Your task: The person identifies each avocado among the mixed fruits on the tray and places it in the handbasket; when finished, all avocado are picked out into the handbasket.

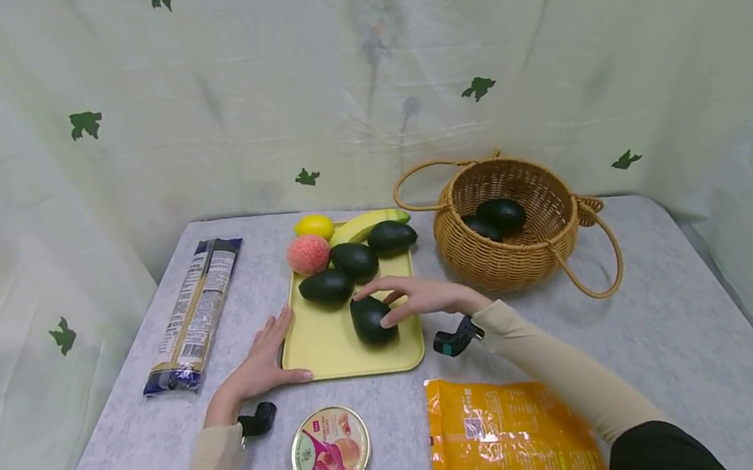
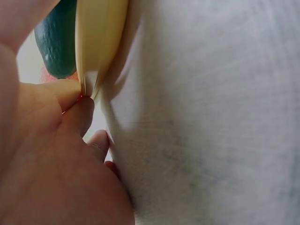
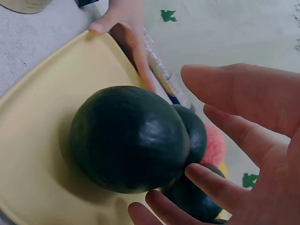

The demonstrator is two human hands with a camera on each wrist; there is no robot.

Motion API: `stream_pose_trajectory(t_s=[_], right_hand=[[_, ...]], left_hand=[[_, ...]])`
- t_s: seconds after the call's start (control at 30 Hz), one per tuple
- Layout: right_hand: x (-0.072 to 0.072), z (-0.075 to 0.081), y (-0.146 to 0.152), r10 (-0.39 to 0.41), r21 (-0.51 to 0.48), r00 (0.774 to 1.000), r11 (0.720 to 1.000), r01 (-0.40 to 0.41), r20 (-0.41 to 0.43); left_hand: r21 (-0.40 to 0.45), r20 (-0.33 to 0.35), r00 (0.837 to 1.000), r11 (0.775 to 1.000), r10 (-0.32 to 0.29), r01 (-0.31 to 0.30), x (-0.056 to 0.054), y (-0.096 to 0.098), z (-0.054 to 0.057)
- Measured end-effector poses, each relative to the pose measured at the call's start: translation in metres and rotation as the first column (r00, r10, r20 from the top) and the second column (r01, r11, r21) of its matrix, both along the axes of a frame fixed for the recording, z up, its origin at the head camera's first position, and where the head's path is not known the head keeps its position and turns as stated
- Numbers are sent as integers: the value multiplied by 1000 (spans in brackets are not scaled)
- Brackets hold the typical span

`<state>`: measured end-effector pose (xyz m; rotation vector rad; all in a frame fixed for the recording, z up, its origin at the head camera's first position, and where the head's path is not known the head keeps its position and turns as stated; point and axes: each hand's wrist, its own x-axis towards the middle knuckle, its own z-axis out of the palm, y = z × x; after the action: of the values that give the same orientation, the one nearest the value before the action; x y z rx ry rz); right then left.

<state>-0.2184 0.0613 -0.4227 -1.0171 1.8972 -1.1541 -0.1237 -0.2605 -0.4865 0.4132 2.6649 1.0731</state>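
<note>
Just below frame centre, the right hand, fingers spread, seemed at the grasping step, calling for a curl round the dark-green oval avocado on the yellow rectangular tray, its left edge touched by the spread left hand, on a mottled grey table before pale printed fabric.

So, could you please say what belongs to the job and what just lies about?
Likely job things:
pale yellow rectangular tray, against left hand
dark green oval avocado, at right hand
brown wicker basket, holding similar avocados

Apparently lying about:
orange plastic bag
round metal tin
long clear plastic packet
</note>
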Motion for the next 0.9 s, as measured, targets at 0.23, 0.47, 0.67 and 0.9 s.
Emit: stream_pose_trajectory(t_s=[0.23, 0.47, 0.67, 0.9], right_hand=[[2, -4, -10, -13, 48, 1000, 999, 14, -15], [7, -9, -19, 4, 113, 992, 994, 11, -129], [10, -13, -21, -19, 99, 979, 994, 40, -202], [6, 4, -3, -85, -11, 994, 996, 85, -70]], left_hand=[[-6, -7, 1000, 1000, 1, -1, 1, 1, 0], [-9, -6, 1000, 1000, 6, -6, 1, 1, 0], [-2, 1, 1000, 1000, 9, -9, 1, 1, 0], [0, 3, 1000, 1000, 13, -13, 2, 1, 1]])
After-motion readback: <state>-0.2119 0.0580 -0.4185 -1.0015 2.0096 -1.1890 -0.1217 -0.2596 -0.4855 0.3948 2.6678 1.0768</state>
